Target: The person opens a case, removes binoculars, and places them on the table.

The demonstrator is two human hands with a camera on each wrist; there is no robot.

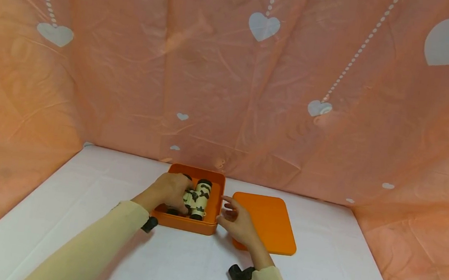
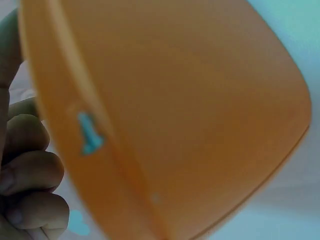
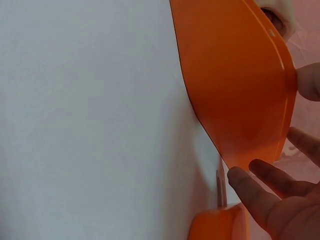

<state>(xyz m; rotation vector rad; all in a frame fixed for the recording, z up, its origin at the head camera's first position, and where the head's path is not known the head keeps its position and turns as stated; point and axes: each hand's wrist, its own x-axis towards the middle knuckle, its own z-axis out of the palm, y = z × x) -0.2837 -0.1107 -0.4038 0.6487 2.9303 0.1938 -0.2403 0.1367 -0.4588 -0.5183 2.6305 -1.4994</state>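
Camouflage-patterned binoculars [image 1: 202,196] with black ends lie inside an open orange box [image 1: 215,229]. My left hand [image 1: 169,190] reaches over the box's left side and grips the binoculars' left barrel, covering most of it. In the left wrist view, the box wall [image 2: 210,100] fills much of the picture, and curled fingers [image 2: 35,170] show past its rim. My right hand [image 1: 240,224] is at the box's right side, its fingers spread and fairly straight. The right wrist view has those fingertips [image 3: 241,180] against the box wall [image 3: 235,75].
An orange lid [image 1: 269,224] lies flat on the white tabletop [image 1: 178,267], right of the box and partly behind the right hand. Behind the box, close to its far wall, hangs a pink curtain [image 1: 213,88] with white hearts.
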